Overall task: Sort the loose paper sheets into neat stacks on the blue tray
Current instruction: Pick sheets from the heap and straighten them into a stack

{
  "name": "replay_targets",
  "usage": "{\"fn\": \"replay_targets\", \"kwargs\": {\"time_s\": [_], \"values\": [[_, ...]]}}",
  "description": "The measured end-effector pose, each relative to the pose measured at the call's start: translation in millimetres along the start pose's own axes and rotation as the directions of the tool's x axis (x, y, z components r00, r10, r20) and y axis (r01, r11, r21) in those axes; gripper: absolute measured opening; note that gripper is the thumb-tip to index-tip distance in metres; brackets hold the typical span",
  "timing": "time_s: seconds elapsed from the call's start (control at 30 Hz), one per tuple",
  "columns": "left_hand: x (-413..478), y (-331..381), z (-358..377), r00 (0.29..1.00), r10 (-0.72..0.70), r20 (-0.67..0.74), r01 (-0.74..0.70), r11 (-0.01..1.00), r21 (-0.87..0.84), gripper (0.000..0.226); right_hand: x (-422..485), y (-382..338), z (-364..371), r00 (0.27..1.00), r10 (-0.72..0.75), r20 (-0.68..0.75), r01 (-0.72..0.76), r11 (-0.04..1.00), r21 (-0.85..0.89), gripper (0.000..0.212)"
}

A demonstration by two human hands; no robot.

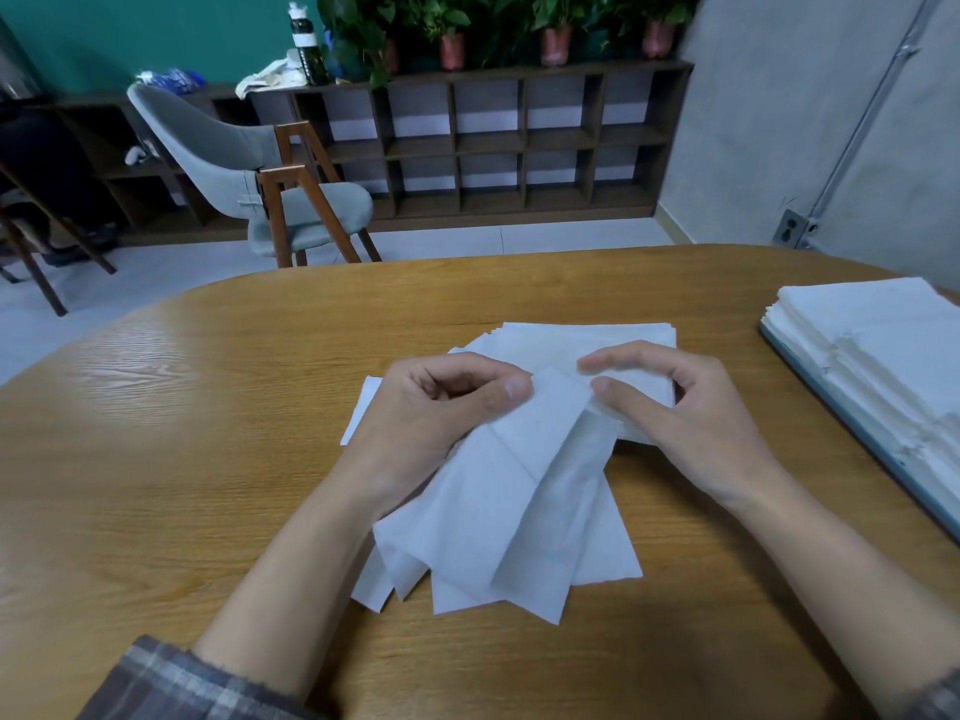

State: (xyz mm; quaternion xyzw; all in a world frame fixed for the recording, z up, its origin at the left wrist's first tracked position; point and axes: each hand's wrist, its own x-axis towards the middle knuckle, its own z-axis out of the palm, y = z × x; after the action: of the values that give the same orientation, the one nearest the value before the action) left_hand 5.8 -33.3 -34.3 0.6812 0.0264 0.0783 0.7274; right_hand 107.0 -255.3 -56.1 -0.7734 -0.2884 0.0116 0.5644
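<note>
Paper sheets [498,517] are fanned out loose in the middle of the wooden table [182,407], so they're probably easy to peel off one by one. Left hand [441,407] pinches the top sheet's upper corner between thumb and curled fingers. Right hand [670,402] sits half-open, touching the same edge but not clamping. Blue tray [852,433], far right, already holds neat white stacks.

Counts: two hands, left hand [441,402] and right hand [680,402]. One tabletop [208,433]. One blue tray [852,433] at right, holding several stacks of white sheets [883,345]; exact count unclear. One loose pile of paper sheets [509,511] centre; sheet count unreadable. One grey chair [249,163] far left. One bottle [306,44]. Four pink plant pots [556,44] visible.
</note>
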Motion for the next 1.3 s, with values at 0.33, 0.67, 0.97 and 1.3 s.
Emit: {"fn": "replay_targets", "kwargs": {"time_s": [0.33,0.67,0.97,1.3], "values": [[4,1,-2,0.994,-0.061,-0.088,0.067,0.996,0.065,0.026,-4,-5,-3,0.976,-0.047,0.214,0.038,0.998,0.044,0.008],[1,5,-1,0.987,-0.127,-0.099,0.119,0.99,-0.077,0.033,1,-5,-12,0.983,-0.072,0.17,0.061,0.996,0.069,0.024],[5,-5,6,0.982,-0.176,0.061,0.184,0.968,-0.169,0.02,-6,-11,4,0.987,-0.051,0.153,0.055,0.998,-0.018,0.023],[1,-3,11,0.988,-0.139,0.06,0.143,0.988,-0.062,0.033,-4,-1,7,0.959,-0.059,0.278,0.014,0.987,0.163,0.033]]}}
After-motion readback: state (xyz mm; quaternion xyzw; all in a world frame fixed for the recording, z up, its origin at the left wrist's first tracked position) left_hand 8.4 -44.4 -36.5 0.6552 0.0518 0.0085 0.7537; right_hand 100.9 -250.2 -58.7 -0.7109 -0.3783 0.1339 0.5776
